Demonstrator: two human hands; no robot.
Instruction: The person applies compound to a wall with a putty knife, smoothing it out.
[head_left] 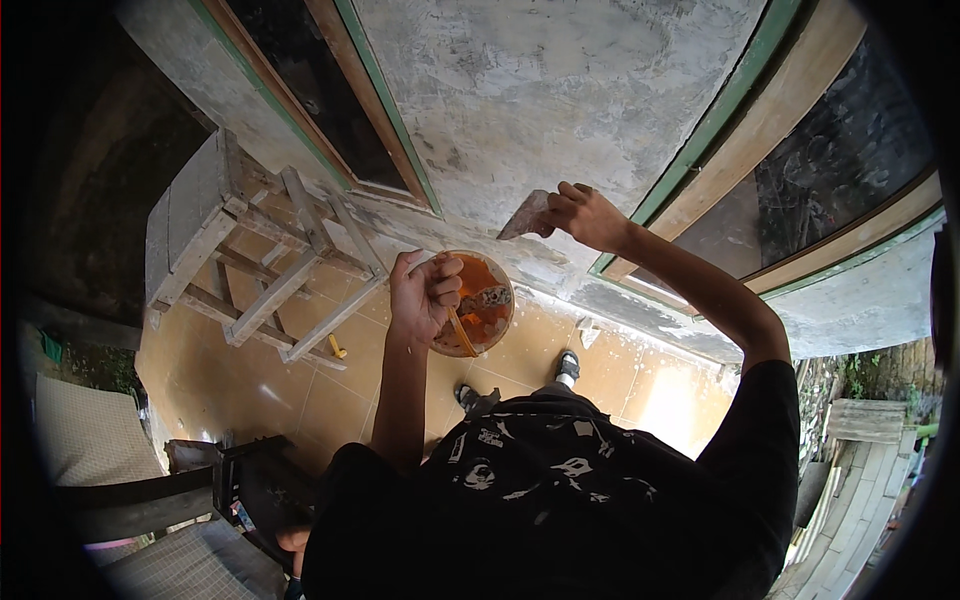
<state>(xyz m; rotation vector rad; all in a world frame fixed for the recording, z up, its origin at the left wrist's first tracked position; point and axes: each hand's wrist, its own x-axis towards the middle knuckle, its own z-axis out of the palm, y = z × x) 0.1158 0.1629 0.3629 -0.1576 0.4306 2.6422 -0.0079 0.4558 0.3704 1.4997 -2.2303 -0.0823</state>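
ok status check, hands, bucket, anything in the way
Left hand closed on bucket handle; right hand pinching flat scraper. Bucket holding pale clumps. Wooden stool to the left, apparently not between scraper and wall.

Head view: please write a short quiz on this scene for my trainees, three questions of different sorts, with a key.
1. Multiple choice: what is the right hand holding?
A) a brush
B) a thin, flat plate
C) a hammer

2. True or false: the wooden stand is to the left of the bucket in the picture.

3. Fill the gap: the left hand grips the bucket by its yellowish ____.

Key: 1. B; 2. True; 3. handle.
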